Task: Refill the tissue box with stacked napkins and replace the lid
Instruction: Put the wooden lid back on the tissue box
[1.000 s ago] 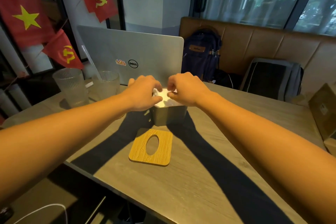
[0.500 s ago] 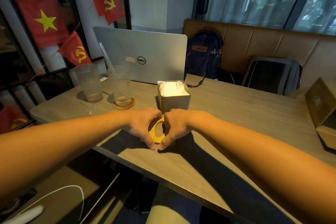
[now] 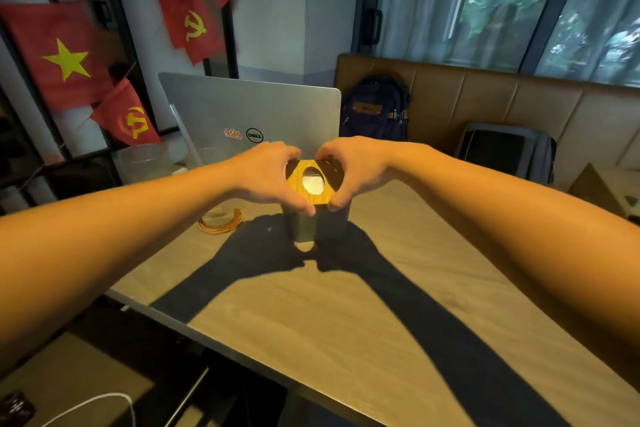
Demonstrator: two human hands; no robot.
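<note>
**Q:** Where on the table [image 3: 381, 305] did the work sit?

**A:** Toward the far edge, in front of the laptop [image 3: 277, 107]. The tissue box [image 3: 329, 224] stood upright there, with a glass on a coaster [image 3: 221, 224] just beside it toward the left edge.

**Q:** How were the hands disposed?

**A:** The left hand [image 3: 266, 173] and right hand [image 3: 360, 166] flanked the top of the box. Each had its fingers curled over the far side and its thumb at the near corner. Together they pinched the wooden lid [image 3: 313, 199] by opposite edges, probably so that it came down level and square to the opening.

**Q:** Was the lid seated?

**A:** It lay on top of the box, but the fingers hid the rim. Whether it had dropped fully into place could not be told.

**Q:** And the napkins?

**A:** The napkins [image 3: 313, 184] showed white through the lid's oval hole, so the stack was inside and apparently high. Judged from that, only pressing the lid home and letting go remained.
</note>
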